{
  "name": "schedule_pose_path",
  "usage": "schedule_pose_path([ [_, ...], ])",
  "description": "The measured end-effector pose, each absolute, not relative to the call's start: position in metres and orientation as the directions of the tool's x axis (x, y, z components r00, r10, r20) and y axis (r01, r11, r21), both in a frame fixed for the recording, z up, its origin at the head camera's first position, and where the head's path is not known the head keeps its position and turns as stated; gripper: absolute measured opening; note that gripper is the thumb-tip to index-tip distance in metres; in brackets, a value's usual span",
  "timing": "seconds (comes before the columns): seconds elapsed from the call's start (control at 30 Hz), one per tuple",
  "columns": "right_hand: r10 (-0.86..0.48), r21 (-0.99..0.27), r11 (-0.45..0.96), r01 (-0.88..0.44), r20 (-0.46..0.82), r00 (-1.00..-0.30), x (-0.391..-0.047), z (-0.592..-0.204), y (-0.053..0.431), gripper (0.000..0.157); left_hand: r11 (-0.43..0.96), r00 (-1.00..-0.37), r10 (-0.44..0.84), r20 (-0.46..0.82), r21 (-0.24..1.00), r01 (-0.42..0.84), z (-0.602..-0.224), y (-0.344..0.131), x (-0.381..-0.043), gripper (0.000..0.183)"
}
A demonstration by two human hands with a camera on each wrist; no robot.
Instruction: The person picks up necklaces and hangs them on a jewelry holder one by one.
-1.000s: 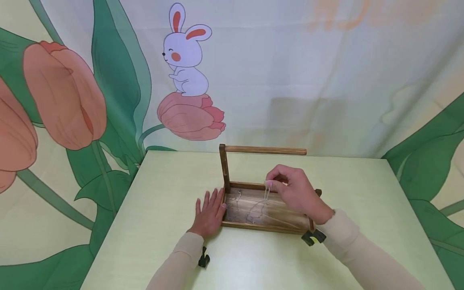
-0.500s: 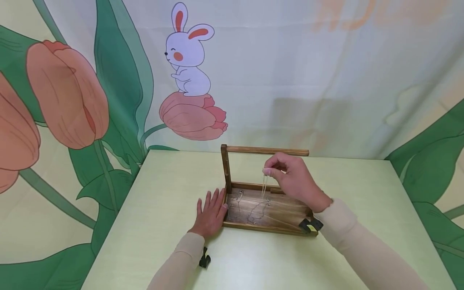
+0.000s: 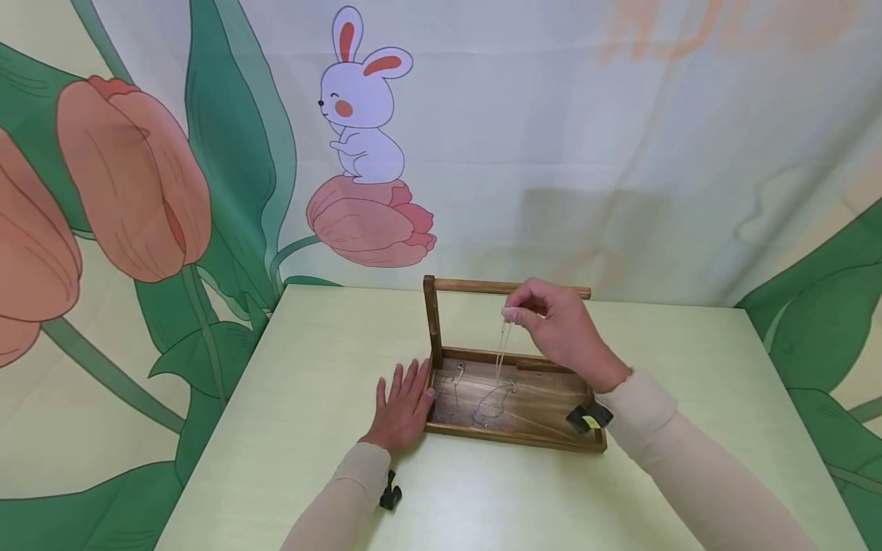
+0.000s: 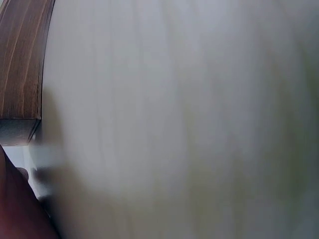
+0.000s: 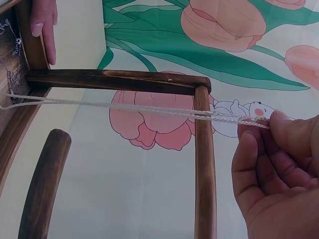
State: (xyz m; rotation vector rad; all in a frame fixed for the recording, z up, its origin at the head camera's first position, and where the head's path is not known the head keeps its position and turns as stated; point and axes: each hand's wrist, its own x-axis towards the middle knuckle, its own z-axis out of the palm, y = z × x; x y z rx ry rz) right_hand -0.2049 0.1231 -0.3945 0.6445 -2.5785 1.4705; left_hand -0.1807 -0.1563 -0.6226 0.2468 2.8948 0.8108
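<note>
My right hand pinches a thin silver chain necklace between thumb and fingertips. It hangs in two strands above a brown wooden tray; in the right wrist view the necklace stretches from the fingertips to the tray, its lower end at the frame edge. My left hand lies flat on the table, fingers straight, its thumb side against the tray's left end. More fine chains lie inside the tray. A wooden post rises at its back left corner, bearing a horizontal rod.
A wooden bar with a rounded free end shows in the right wrist view. The pale yellow table extends around the tray. Behind it hangs a printed cloth with a rabbit and tulips.
My right hand has risen from low over the tray to near the rod's height, drawing the necklace upward. The left hand stays at the tray's end.
</note>
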Motion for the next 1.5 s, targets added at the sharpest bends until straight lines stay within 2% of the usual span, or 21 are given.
schedule_pose_path([
  [1.5, -0.216, -0.814, 0.468, -0.344, 0.272, -0.938, -0.214, -0.396, 0.159, 0.006, 0.841, -0.98, 0.182, -0.079, 0.528, 0.114, -0.624, -0.155, -0.181, 0.062],
])
